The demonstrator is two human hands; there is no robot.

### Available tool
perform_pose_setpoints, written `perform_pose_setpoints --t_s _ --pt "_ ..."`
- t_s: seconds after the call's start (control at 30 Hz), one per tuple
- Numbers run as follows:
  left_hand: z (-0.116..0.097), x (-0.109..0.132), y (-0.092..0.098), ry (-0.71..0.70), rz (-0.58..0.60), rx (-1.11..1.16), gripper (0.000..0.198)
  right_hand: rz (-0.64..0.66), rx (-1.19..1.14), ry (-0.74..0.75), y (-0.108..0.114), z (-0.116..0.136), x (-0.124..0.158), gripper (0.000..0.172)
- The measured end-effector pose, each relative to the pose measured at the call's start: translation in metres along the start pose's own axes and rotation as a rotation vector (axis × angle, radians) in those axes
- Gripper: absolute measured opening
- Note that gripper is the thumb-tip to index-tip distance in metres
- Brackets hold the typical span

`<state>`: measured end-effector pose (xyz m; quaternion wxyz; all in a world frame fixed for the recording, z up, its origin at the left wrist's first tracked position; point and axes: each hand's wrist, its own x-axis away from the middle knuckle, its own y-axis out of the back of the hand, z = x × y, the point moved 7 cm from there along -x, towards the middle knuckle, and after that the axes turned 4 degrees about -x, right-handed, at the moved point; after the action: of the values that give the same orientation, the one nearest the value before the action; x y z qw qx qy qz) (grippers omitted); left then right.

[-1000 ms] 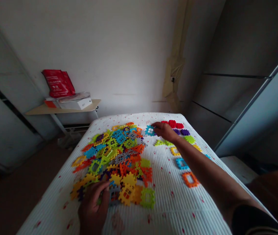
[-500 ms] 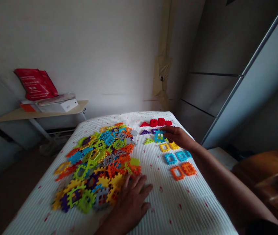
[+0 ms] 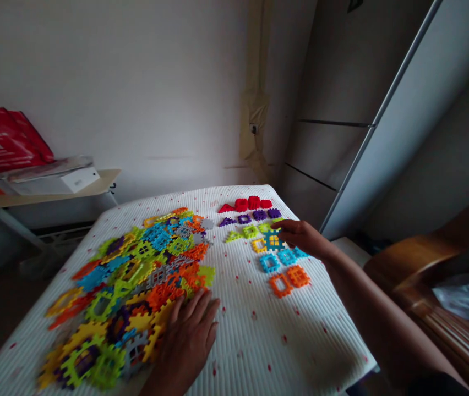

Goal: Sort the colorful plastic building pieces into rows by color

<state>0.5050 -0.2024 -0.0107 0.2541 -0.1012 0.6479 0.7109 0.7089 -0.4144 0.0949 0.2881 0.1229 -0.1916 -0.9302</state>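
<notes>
My right hand point(image 3: 300, 237) pinches a blue square window-shaped building piece point(image 3: 268, 242) with toothed edges, held upright over the yellow row. Beside it lies a yellow frame piece point(image 3: 258, 245), and other yellow pieces behind it are partly hidden. Sorted rows of red pieces point(image 3: 241, 204), purple pieces point(image 3: 244, 219), green pieces point(image 3: 250, 231), blue pieces point(image 3: 270, 263) and orange pieces point(image 3: 299, 276) lie around that hand. My left hand point(image 3: 187, 335) rests open, palm down and fingers stretched, at the near right edge of a mixed pile of interlocking pieces point(image 3: 139, 267).
A white ribbed cover point(image 3: 251, 341) with red specks lies under the pieces. At the left, a small table point(image 3: 110, 179) carries a white box point(image 3: 80, 179) and a red bag point(image 3: 5, 137). A wardrobe point(image 3: 321, 154) and a wooden chair point(image 3: 408, 258) stand on the right.
My right hand has carried the blue window piece from the purple and green rows nearer to the yellow row. The view has turned right, so everything sits further left. My left hand stays by the pile.
</notes>
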Motion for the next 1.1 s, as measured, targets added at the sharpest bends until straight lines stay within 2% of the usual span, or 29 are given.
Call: perform_pose_setpoints --t_s 0.13,0.3,0.37,0.47,0.53,0.6,0.7,0.77,0.87,0.97,1.1 --pt "0.000 0.000 -0.001 -0.023 -0.039 -0.033 0.036 0.036 -0.030 -0.136 -0.009 -0.031 0.006 0.034" --pt "-0.003 -0.004 0.009 0.025 -0.102 0.022 0.027 0.042 -0.132 -0.110 -0.030 -0.046 0.006 0.028" --pt "-0.003 -0.005 0.014 0.068 -0.137 0.071 0.024 0.071 -0.161 -0.089 -0.046 -0.046 0.007 0.025" --pt "-0.005 -0.007 0.018 0.088 -0.143 0.114 0.021 0.183 -0.134 -0.053 -0.081 -0.041 0.012 0.022" --pt "-0.006 -0.008 0.019 0.095 -0.139 0.129 0.018 0.253 -0.018 0.004 -0.105 -0.034 0.018 0.021" --pt "-0.005 -0.008 0.020 0.101 -0.139 0.136 0.017 0.268 0.196 0.074 -0.123 -0.026 0.026 0.022" --pt "-0.003 -0.008 0.020 0.106 -0.139 0.144 0.016 0.214 0.558 0.153 -0.135 -0.014 0.038 0.029" --pt "-0.003 -0.008 0.020 0.104 -0.142 0.153 0.016 0.214 0.695 0.191 -0.138 -0.009 0.045 0.033" --pt "-0.003 -0.008 0.021 0.101 -0.158 0.157 0.017 0.311 0.768 0.231 -0.143 -0.007 0.051 0.039" --pt "-0.002 -0.008 0.021 0.104 -0.174 0.152 0.017 0.404 0.806 0.203 -0.146 -0.014 0.051 0.039" --pt "-0.003 -0.008 0.021 0.090 -0.175 0.143 0.017 0.435 0.809 0.191 -0.149 -0.019 0.046 0.031"
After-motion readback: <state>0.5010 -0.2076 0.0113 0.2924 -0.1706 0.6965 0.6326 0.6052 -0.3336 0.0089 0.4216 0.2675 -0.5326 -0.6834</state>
